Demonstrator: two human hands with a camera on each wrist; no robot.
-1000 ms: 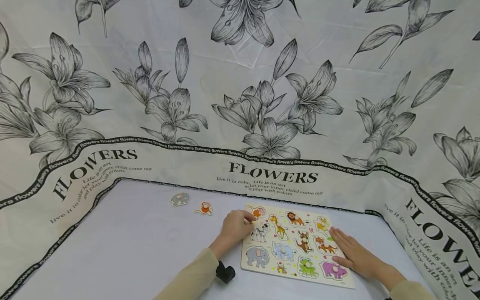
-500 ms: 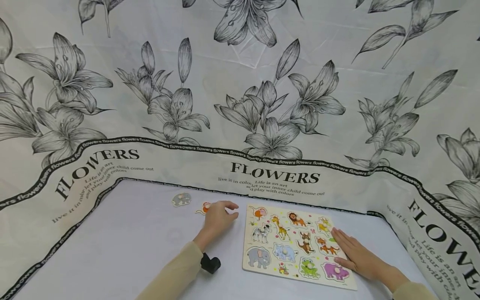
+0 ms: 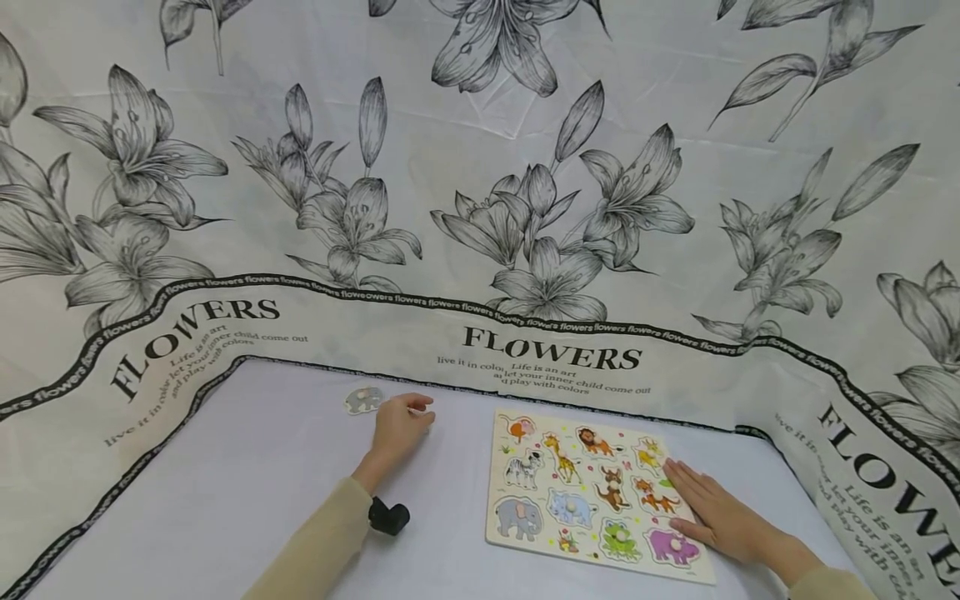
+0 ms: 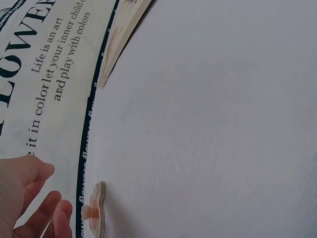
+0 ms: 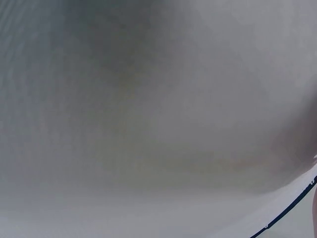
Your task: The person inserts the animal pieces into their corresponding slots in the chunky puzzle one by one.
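My left hand (image 3: 399,429) hovers just right of a grey elephant puzzle piece (image 3: 363,400), fingers loosely bent and holding nothing. In the left wrist view, the left hand (image 4: 29,198) is apart from a thin wooden puzzle piece (image 4: 99,210) with a round knob and an orange tint. The monkey piece is hidden behind the hand in the head view. My right hand (image 3: 718,517) lies with straight fingers on the right edge of a wooden animal puzzle board (image 3: 551,533). Knobbed animals sit in it; the monkey and elephant spots at its left show no knobs.
A white cloth (image 3: 247,483) covers the table. Behind it rises a flower-printed curtain (image 3: 405,333) with a dark-edged text band. A black wrist camera (image 3: 389,516) is strapped to the left wrist. The right wrist view is mostly blurred pale surface.
My left hand has left the board's upper left corner and moved left over the loose monkey piece, which it now covers in the head view. The right hand has stayed on the board.
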